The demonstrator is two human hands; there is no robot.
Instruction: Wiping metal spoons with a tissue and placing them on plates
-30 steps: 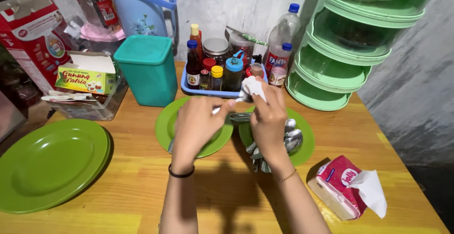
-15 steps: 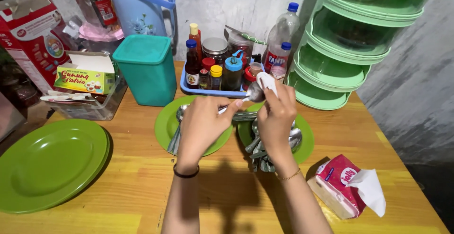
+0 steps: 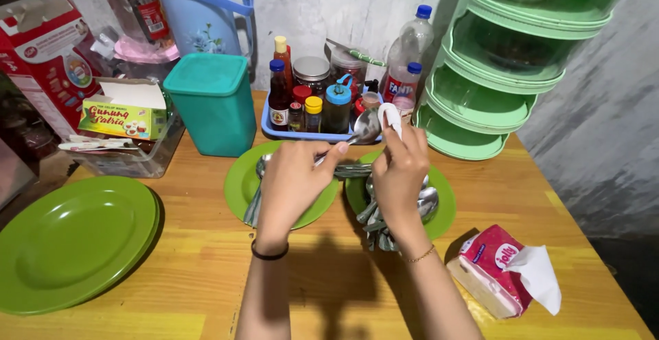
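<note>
Our left hand point(image 3: 292, 182) has its grip closed on the handle of a spoon point(image 3: 364, 128), raised above 2 green plates point(image 3: 240, 182) on the table point(image 3: 192, 271). Our right hand point(image 3: 400, 175) pinches a white tissue point(image 3: 391, 117) against the spoon's bowl. More spoons point(image 3: 422, 202) lie on the right plate.
</note>
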